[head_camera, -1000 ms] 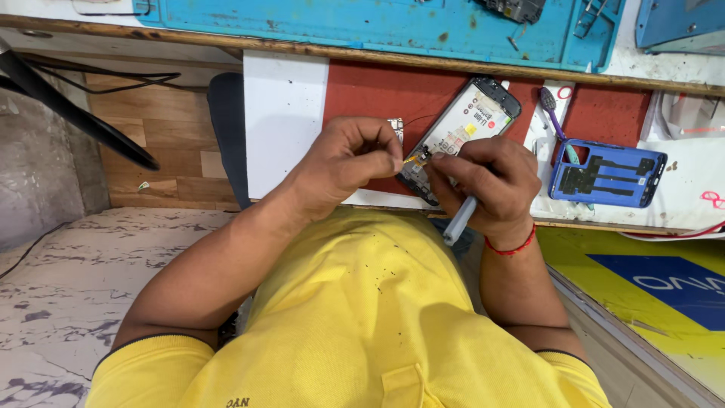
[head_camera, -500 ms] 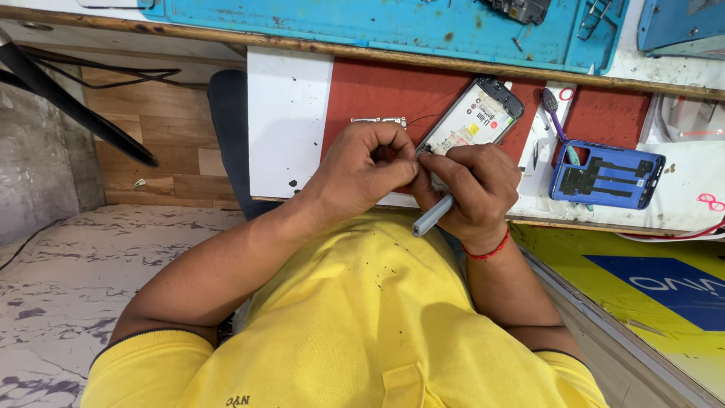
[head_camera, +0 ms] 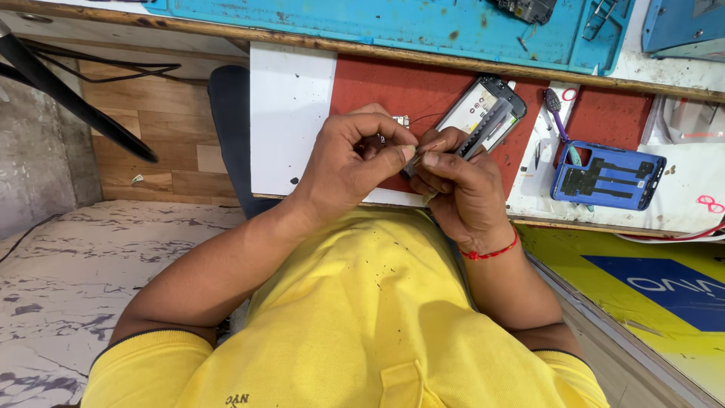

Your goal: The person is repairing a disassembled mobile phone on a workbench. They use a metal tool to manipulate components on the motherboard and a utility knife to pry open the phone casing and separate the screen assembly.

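Note:
My left hand (head_camera: 353, 160) pinches a small part between thumb and forefinger, just above the bench's front edge. My right hand (head_camera: 462, 190), with a red thread at the wrist, meets it fingertip to fingertip and grips a thin grey tool (head_camera: 487, 128). The tool slants up over an opened phone (head_camera: 483, 104), which lies face down on the red mat (head_camera: 393, 83). A tiny circuit piece (head_camera: 400, 120) with a thin wire lies on the mat behind my left fingers. What exactly sits in the pinch is hidden by my fingers.
A blue phone frame (head_camera: 608, 177) and a purple brush (head_camera: 557, 113) lie to the right. A white sheet (head_camera: 291, 113) covers the mat's left part. A blue work mat (head_camera: 377, 23) runs along the back. A yellow box (head_camera: 642, 279) sits low on the right.
Both hands have drawn closer together, away from the phone's lower end. The tool, which pointed down toward my body, now slants up over the phone.

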